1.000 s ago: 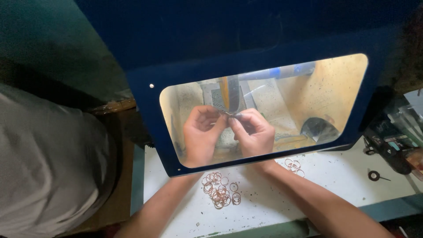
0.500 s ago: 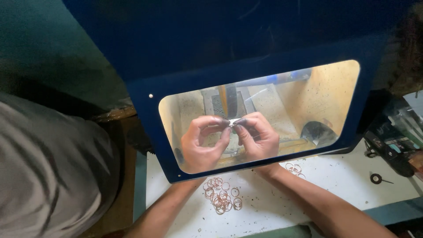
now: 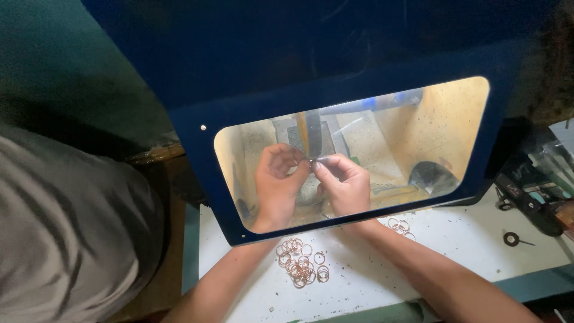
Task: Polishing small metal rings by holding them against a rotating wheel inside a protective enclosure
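Tabletop [image 3: 466,239]: white, scattered copper rings [image 3: 302,263]
Window [image 3: 353,149]: clear, blue-framed — hands behind it
Left hand [image 3: 276,185]: pinching small ring [image 3: 315,160]
Right hand [image 3: 344,185]: pinching same ring

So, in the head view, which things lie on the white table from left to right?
Big pile of copper-coloured rings → small group of rings → small black ring with a tail. Above them, behind the window, left hand then right hand.
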